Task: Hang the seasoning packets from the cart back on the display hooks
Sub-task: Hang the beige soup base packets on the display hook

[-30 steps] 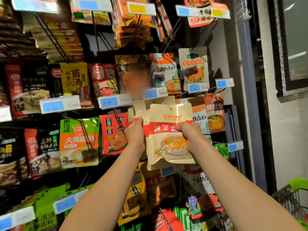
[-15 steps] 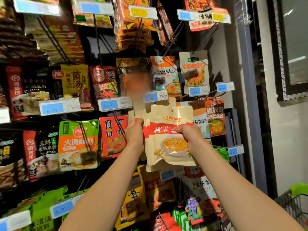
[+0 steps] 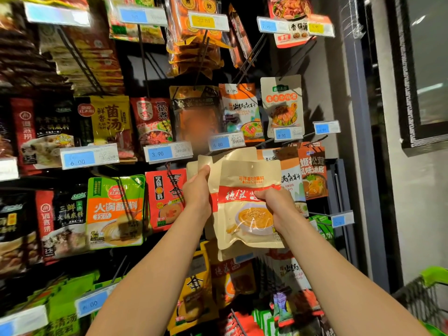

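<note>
at the left edge of the display rack (image 3: 155, 69) hang dark red and black soup packets, with a blue price tag (image 3: 89, 156) reading 6.00 clipped in front of them. next along, a green and orange packet (image 3: 116, 212) hangs in the row below, and beside it a red packet (image 3: 164, 197) sits under the 3.90 tag (image 3: 167, 152).

the left hand (image 3: 197, 190) is raised to the middle of the rack, fingers curled round the left side of a few tan seasoning packets (image 3: 211, 170) fanned behind one another, thumb on the front near their tops. the right hand (image 3: 275, 204) grips the front packet (image 3: 247, 214) by its right edge, fingers wrapped over the red band of its label. this front packet is tan with a bowl of orange sauce pictured on it, held upright and slightly tilted, overlapping the ones in the left hand. its hang hole sits just below the 6.80 tag (image 3: 226, 141); whether any packet is already on a hook cannot be told.

further right hang an orange and white packet (image 3: 293, 180) and an orange one (image 3: 312, 173), with the 9.90 tag (image 3: 288, 134) above. at the lower right corner of the view shows the green-handled cart (image 3: 434, 275).
</note>
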{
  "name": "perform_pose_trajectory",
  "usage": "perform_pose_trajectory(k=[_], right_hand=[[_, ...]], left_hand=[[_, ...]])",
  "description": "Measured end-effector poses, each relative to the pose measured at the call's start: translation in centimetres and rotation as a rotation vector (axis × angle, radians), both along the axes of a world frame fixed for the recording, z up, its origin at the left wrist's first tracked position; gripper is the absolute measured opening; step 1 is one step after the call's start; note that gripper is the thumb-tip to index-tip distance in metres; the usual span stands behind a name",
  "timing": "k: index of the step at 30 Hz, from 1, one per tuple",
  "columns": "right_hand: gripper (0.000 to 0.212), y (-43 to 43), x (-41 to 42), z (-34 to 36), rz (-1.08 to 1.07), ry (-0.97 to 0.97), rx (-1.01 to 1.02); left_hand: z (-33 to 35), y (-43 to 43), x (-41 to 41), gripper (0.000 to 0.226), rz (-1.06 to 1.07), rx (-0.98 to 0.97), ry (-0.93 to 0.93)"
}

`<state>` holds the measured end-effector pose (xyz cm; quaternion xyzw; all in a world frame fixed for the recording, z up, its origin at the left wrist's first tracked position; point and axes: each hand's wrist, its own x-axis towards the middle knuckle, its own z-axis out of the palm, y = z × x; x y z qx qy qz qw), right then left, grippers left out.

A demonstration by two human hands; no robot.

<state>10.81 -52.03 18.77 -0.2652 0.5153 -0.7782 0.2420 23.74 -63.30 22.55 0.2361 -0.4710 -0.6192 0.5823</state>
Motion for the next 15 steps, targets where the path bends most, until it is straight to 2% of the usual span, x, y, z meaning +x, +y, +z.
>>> perform_pose_trajectory(k=[15], right_hand=[[0.015,-1.2,-0.5,1.3,0.054,-0.042,0.053]], left_hand=[[0.9,-2.1,-1.2,0.015,0.027,-0.001,0.025]])
